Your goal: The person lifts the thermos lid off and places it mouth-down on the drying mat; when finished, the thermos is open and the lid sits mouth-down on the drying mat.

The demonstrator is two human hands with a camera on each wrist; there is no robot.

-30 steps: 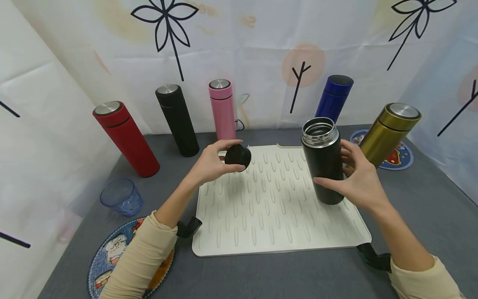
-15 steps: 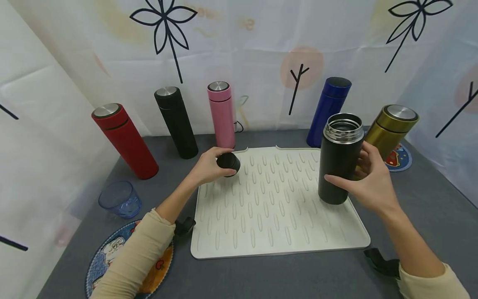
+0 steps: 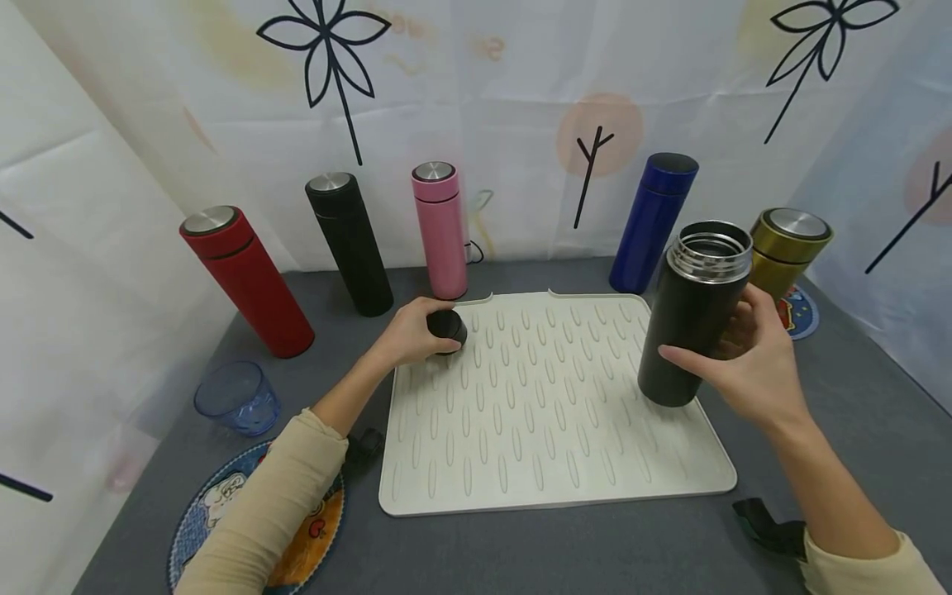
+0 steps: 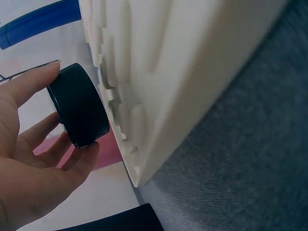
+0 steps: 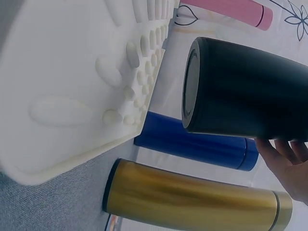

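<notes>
- Change, left: within the last second your left grip (image 3: 416, 335) has moved leftward and lower with the short, round black lid (image 3: 448, 330). The lid is now at the far left corner of the white, rectangular ribbed tray (image 3: 550, 413); contact cannot be told.
- Change, right: your right grip (image 3: 762, 364) has shifted rightward with the wide, black cylindrical bottle (image 3: 692, 330), its steel threaded mouth bare. It now leans, top to the right, base off the tray.
- Grip state: left thumb and fingers pinch the lid; right thumb and fingers clasp the bottle's side.
- Judgement: lid and bottle look well separated, so the bottle stays uncapped for now.
- Nearby: metallic gold cylindrical bottle (image 3: 788, 248), just behind the right grip.
- Writing: no brand or label readable on either bottle; tan marks on the white printed fabric backdrop (image 3: 506, 99) too faint to read.
</notes>
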